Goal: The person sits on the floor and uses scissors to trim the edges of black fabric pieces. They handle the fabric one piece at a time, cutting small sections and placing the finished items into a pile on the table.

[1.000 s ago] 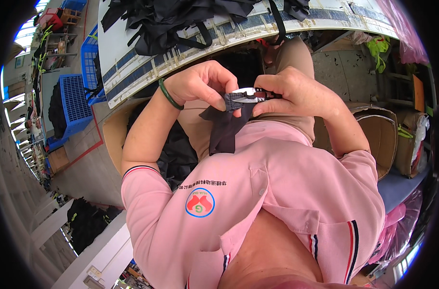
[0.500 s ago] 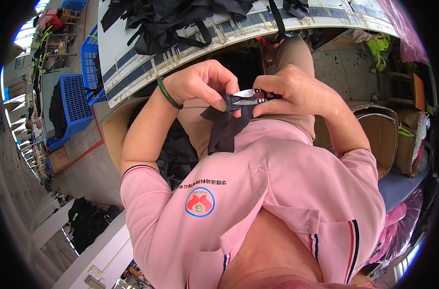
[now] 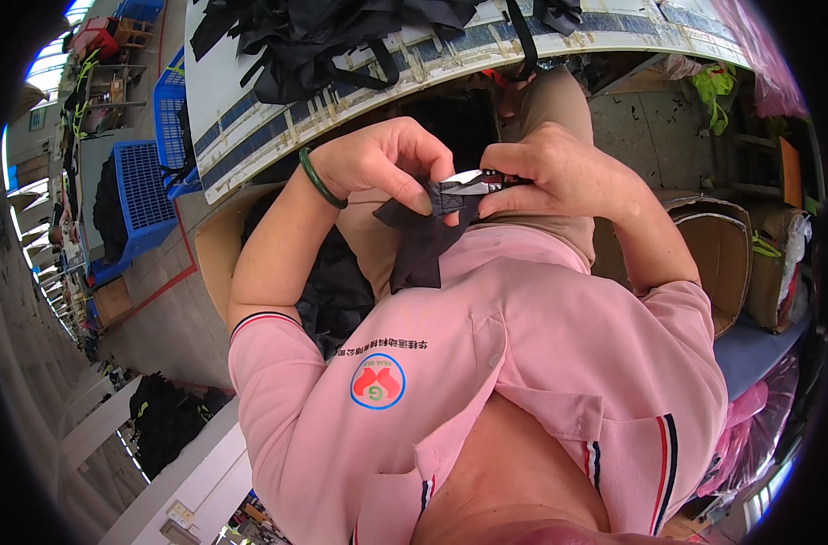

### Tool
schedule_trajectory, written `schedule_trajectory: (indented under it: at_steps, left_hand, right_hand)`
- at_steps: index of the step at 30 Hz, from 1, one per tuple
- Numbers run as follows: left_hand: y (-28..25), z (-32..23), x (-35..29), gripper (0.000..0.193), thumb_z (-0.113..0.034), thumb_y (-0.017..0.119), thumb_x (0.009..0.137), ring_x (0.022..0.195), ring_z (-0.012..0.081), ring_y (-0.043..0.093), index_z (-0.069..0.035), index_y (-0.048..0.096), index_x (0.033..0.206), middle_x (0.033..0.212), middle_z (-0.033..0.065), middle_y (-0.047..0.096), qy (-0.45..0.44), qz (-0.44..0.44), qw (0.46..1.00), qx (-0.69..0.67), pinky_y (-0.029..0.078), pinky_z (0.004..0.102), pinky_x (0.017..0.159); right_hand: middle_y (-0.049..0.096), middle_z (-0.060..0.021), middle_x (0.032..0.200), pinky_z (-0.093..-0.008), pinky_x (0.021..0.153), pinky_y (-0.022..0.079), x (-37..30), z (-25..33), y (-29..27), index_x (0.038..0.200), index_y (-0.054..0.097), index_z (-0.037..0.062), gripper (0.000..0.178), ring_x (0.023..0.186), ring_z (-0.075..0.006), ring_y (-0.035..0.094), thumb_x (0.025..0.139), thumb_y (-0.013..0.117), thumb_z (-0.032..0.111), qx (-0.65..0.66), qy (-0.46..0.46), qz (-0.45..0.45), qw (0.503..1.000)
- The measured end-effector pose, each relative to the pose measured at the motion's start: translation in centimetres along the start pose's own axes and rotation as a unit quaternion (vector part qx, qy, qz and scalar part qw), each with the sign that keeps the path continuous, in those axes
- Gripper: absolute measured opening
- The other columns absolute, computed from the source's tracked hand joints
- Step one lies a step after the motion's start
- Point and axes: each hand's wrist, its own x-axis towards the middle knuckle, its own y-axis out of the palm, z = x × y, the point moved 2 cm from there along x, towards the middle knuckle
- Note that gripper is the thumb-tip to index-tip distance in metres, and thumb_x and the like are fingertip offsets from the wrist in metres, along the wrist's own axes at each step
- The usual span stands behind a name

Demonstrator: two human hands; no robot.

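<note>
My left hand (image 3: 398, 163) pinches a black fabric piece (image 3: 423, 245) between thumb and fingers; its loose end hangs down over my lap. A stitched edge of the fabric shows at the fingertips. My right hand (image 3: 555, 173) is closed round a pair of thread snips (image 3: 468, 184) with dark handles and bright blades. The blades lie nearly together, their tips at the stitched edge beside my left fingertips. Whether a thread is between them is too small to tell. Part of the handles is hidden in my right palm.
A table (image 3: 219, 123) with a worn, taped edge lies ahead, bearing a heap of black fabric pieces (image 3: 314, 41). Blue plastic crates (image 3: 144, 195) stand on the left. An open cardboard box (image 3: 704, 263) is at my right, and more black fabric (image 3: 328, 304) lies at my left side.
The snips' blades have closed from apart to nearly together at the fabric edge. My left hand and the fabric have shifted slightly right.
</note>
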Motion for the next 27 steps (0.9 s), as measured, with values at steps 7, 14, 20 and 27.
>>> schedule_trajectory:
  at_steps: [7,14,20,27]
  left_hand:
    - [0.0,0.0,0.1,0.019,0.003,0.065,0.071,0.085,0.0172,0.066,0.007,0.066,0.089,0.091,0.0149,0.07,0.004,0.016,1.0,0.001,0.049,0.024,0.08]
    - [-0.2,0.2,0.4,0.019,0.001,0.067,0.071,0.084,0.0153,0.066,0.006,0.065,0.089,0.09,0.0136,0.07,-0.011,0.024,1.0,0.015,0.049,0.0234,0.078]
    - [0.0,0.4,0.6,0.019,-0.001,0.069,0.072,0.084,0.0142,0.065,0.005,0.065,0.089,0.091,0.0126,0.07,-0.023,0.031,0.999,0.007,0.048,0.0232,0.077]
    - [-0.2,0.3,0.3,0.019,0.002,0.067,0.074,0.086,0.0146,0.065,0.005,0.065,0.092,0.093,0.0124,0.069,0.042,-0.059,0.996,0.044,0.049,0.0253,0.082]
  right_hand:
    - [0.049,-0.0141,0.054,-0.0401,0.05,0.037,-0.2,-0.1,-0.2,0.072,0.052,0.0026,0.039,0.053,-0.0342,0.052,0.082,0.069,0.037,-0.014,0.003,0.004,1.0]
    - [0.051,-0.0134,0.055,-0.0399,0.05,0.037,0.3,0.2,-0.2,0.073,0.054,0.0025,0.041,0.053,-0.0334,0.052,0.082,0.068,0.04,-0.014,-0.004,0.031,0.999]
    - [0.053,-0.0133,0.056,-0.0395,0.05,0.037,0.5,0.0,0.0,0.076,0.056,0.0018,0.04,0.052,-0.0337,0.051,0.082,0.068,0.039,-0.008,-0.014,0.045,0.999]
    - [0.05,-0.0125,0.055,-0.0371,0.05,0.036,-0.2,-1.2,-0.4,0.077,0.055,0.0007,0.04,0.049,-0.0302,0.047,0.082,0.07,0.038,0.055,0.011,-0.042,0.998]
